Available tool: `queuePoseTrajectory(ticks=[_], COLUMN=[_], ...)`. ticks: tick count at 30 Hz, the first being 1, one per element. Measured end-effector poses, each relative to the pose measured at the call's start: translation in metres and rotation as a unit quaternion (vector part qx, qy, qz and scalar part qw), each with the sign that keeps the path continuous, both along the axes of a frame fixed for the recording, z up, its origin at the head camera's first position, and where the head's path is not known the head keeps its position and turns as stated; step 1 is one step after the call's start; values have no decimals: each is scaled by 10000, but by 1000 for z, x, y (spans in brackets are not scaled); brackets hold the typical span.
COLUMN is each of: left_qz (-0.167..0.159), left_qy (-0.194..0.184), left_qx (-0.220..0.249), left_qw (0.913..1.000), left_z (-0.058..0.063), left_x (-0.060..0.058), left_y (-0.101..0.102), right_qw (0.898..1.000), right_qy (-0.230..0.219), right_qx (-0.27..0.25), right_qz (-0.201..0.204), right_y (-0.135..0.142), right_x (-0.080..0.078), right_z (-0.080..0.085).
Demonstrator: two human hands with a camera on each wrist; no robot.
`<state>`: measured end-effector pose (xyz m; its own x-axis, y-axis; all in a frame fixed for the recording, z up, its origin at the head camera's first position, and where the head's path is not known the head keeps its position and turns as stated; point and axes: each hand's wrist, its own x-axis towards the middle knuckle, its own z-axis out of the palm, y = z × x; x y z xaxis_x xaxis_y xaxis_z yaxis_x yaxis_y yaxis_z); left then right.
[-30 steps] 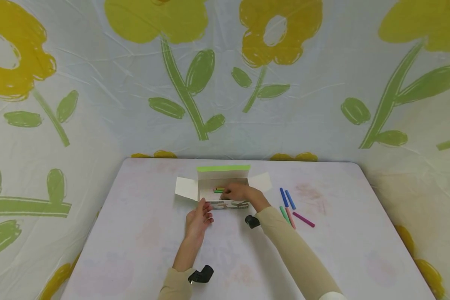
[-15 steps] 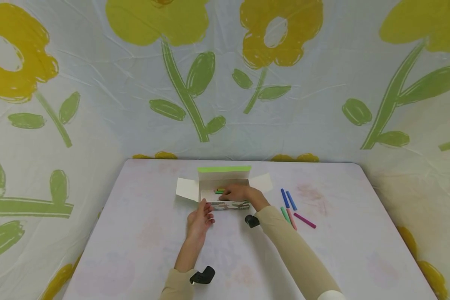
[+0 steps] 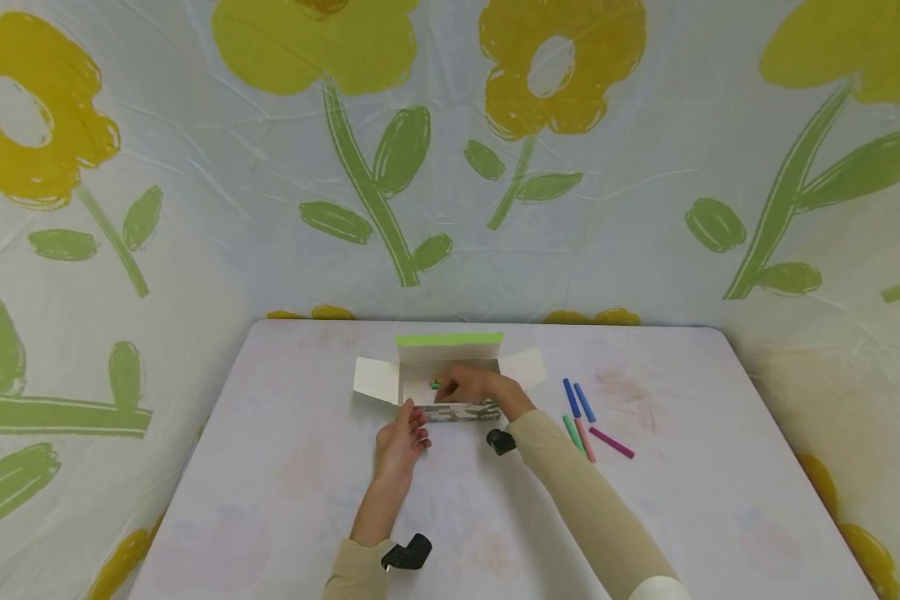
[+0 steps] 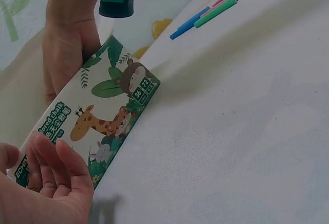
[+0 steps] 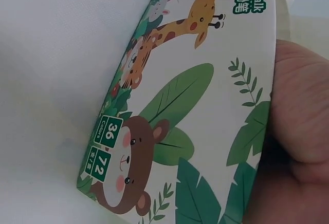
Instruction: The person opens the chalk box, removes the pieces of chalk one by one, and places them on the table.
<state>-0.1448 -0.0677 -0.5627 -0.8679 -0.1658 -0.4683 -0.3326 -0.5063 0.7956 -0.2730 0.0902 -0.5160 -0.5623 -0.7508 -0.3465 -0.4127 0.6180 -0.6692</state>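
Note:
A chalk box [image 3: 461,412] with printed animals lies with its lid and side flaps spread out. My left hand [image 3: 399,442] is at its near left corner, thumb at the rim and fingers curled against the printed front [image 4: 100,124]. My right hand [image 3: 471,383] reaches down into the box, its fingers bent; the front wall hides that hand's fingertips in the right wrist view. Beside those fingers, green and yellow chalk sticks [image 3: 435,385] show inside the box. I cannot tell whether the right hand pinches any chalk.
Right of the box lie two blue chalk sticks [image 3: 572,397], a green chalk [image 3: 572,433], a pink chalk [image 3: 585,440] and a purple chalk [image 3: 612,442]. The white side flap [image 3: 522,367] stands out toward them. A flower-printed cloth [image 3: 450,250] hangs behind the table [image 3: 307,517].
The right hand's fingers have shifted slightly left inside the box, covering more of the green and yellow chalk. The left hand stays at the box's corner.

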Motion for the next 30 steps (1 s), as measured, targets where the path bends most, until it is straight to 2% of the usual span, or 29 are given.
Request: queuePoseTrajectory(ticks=[14, 21, 26, 30], left_qz=[82, -3, 40, 44], left_qy=[28, 27, 14, -7], left_qx=[-22, -21, 0, -10], left_qw=[10000, 10000, 10000, 10000], left_z=[0, -1, -2, -3], left_x=[-1, 0, 0, 0], left_y=[1, 1, 2, 2], right_qw=[9954, 9895, 9814, 9738], right_qy=[311, 119, -121, -330], right_qx=[-774, -1176, -1701, -1945], right_qz=[-474, -832, -878, -1128], right_y=[28, 48, 65, 80], right_x=[14, 23, 27, 32], right_z=[17, 29, 31, 36])
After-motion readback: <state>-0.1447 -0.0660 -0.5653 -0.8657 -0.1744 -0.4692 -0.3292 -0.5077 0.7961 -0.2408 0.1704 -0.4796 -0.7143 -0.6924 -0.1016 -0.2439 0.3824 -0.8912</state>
